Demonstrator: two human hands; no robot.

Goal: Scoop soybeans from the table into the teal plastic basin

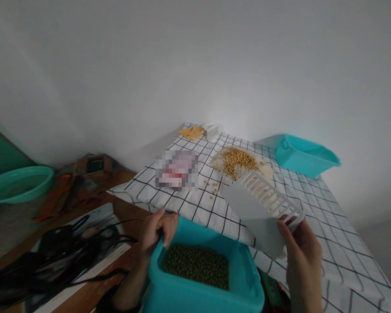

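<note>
My left hand (158, 230) is closed over the left rim of a turquoise plastic bin (211, 237) at the table's near edge. Small dark green and reddish beans (197, 265) cover the bin's bottom. In my right hand (303, 252) is a pale grey slotted plastic piece (250, 213), pinched by its slotted edge and tilted above the table. Behind it lies a pile of yellow beans (236, 161) on top of whitish grains (263, 171), partly hidden by the plastic piece. A few loose yellow beans (211, 187) are scattered to the left.
A checked cloth (195, 202) covers the table. A second turquoise bin (303, 156) stands at the back right, by the wall. A blurred pink item (179, 167) and a yellow cloth-like thing (192, 132) lie left. Black cables (81, 248) and a green basin (19, 184) sit lower left.
</note>
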